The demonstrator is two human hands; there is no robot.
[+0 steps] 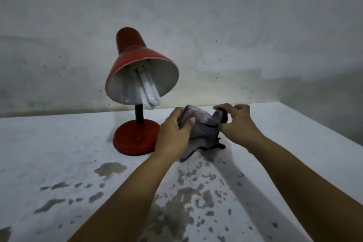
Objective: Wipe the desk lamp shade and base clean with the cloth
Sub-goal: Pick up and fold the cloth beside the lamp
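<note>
A red desk lamp stands on the white surface left of centre. Its red shade [127, 53] tilts toward me and shows a white inside with a white tube bulb [147, 92]. A black stem joins it to the round red base [135, 137]. Just right of the base, a grey cloth [204, 131] is bunched between both hands. My left hand [174, 131] grips its left side, close to the base. My right hand [237, 122] pinches its upper right corner. The cloth's lower edge hangs down to the surface.
The white tabletop [59, 143] has worn grey patches and dark specks in front of me. A stained white wall [216, 25] rises right behind the lamp. The table's right edge [322, 129] runs diagonally at the right.
</note>
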